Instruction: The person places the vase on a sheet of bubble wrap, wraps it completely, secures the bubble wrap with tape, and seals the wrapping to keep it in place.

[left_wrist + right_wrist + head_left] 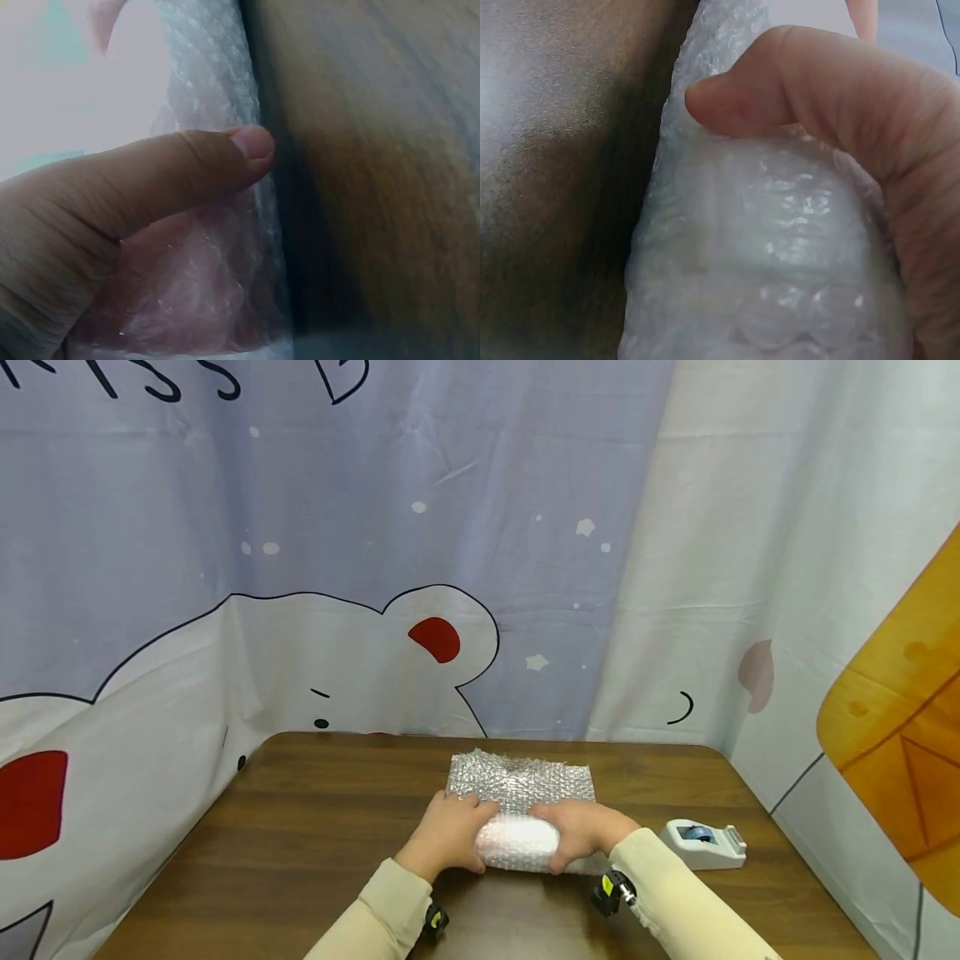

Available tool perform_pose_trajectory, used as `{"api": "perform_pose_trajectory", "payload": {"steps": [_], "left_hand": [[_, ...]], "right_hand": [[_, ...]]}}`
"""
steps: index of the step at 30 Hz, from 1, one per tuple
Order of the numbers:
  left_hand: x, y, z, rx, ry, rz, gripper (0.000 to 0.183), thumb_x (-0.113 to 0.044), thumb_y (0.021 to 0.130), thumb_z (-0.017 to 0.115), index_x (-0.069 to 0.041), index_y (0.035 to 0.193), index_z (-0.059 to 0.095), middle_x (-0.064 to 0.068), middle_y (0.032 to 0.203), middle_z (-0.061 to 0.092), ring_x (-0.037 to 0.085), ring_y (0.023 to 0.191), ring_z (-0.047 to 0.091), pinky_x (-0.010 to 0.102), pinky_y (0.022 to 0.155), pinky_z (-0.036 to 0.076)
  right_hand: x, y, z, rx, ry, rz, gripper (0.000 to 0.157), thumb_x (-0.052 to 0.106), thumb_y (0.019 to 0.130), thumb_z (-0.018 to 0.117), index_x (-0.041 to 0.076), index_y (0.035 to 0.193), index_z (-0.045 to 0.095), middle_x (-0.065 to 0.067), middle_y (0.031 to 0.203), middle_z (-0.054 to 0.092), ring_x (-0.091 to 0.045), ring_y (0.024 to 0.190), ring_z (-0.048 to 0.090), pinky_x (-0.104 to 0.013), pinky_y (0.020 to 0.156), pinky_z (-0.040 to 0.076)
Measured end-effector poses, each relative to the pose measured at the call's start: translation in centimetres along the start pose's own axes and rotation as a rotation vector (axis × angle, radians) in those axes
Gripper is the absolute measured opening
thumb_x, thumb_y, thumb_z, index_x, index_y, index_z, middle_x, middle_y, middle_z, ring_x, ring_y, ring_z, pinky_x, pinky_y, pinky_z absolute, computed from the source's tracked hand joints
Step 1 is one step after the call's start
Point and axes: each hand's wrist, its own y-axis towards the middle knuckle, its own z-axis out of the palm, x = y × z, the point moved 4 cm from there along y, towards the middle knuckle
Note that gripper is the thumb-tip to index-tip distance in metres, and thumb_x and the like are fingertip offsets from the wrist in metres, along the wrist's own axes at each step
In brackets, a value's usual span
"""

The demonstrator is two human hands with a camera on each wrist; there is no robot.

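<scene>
Left end of bubble-wrapped bundle [516,845] gripped by left hand [448,835], thumb pressed to near side, fingers laid over far side. Bundle rested on wooden table [315,835], loose wrap [525,781] spread behind. Right end clasped likewise by right hand [585,828]. White tape dispenser [708,852] seen farther right.

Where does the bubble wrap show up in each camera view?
Head: bubble wrap lower centre, gripped by left hand and right hand.
Left wrist: left and centre, left thumb across it.
Right wrist: centre, top to bottom, right thumb across it.
Shared landmark: brown wood-grain table.
</scene>
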Motion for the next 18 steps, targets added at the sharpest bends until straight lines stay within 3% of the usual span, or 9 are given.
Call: {"api": "perform_pose_trajectory", "payload": {"steps": [4, 9, 13, 18], "left_hand": [[0.1, 0.2, 0.0, -0.014, -0.012, 0.018, 0.079, -0.055, 0.047, 0.08, -0.031, 0.116, 0.053, -0.003, 0.096, 0.059, 0.025, 0.078, 0.058, 0.043, 0.066, 0.044], [0.2, 0.4, 0.3, 0.011, -0.028, 0.026, 0.071, -0.052, 0.049, 0.079, -0.031, 0.112, 0.053, -0.005, 0.094, 0.06, 0.02, 0.078, 0.058, 0.043, 0.063, 0.046], [0.3, 0.5, 0.5, 0.046, -0.034, 0.02, 0.073, -0.053, 0.049, 0.078, -0.033, 0.114, 0.054, -0.006, 0.093, 0.061, 0.019, 0.078, 0.058, 0.041, 0.061, 0.046], [0.4, 0.6, 0.3, 0.083, -0.091, 0.004, 0.069, -0.05, 0.048, 0.078, -0.033, 0.111, 0.056, -0.01, 0.084, 0.061, 0.015, 0.072, 0.058, 0.039, 0.059, 0.046]], "right_hand": [[0.1, -0.2, -0.1, -0.009, -0.022, -0.002, 0.068, 0.041, 0.053, 0.078, 0.025, 0.114, 0.053, 0.013, 0.085, 0.056, -0.007, 0.072, 0.052, -0.029, 0.063, 0.044], [0.2, -0.6, -0.4, -0.043, -0.036, 0.018, 0.066, 0.042, 0.052, 0.078, 0.023, 0.109, 0.052, 0.013, 0.084, 0.055, -0.008, 0.07, 0.052, -0.03, 0.061, 0.044], [0.7, -1.1, -0.7, -0.096, -0.14, 0.004, 0.062, 0.045, 0.052, 0.076, 0.021, 0.105, 0.053, 0.009, 0.089, 0.054, -0.01, 0.072, 0.054, -0.032, 0.061, 0.046], [1.5, -1.8, -0.8, -0.178, -0.251, -0.007, 0.073, 0.05, 0.053, 0.074, 0.018, 0.115, 0.053, 0.004, 0.1, 0.057, -0.015, 0.08, 0.057, -0.036, 0.067, 0.047]]}}
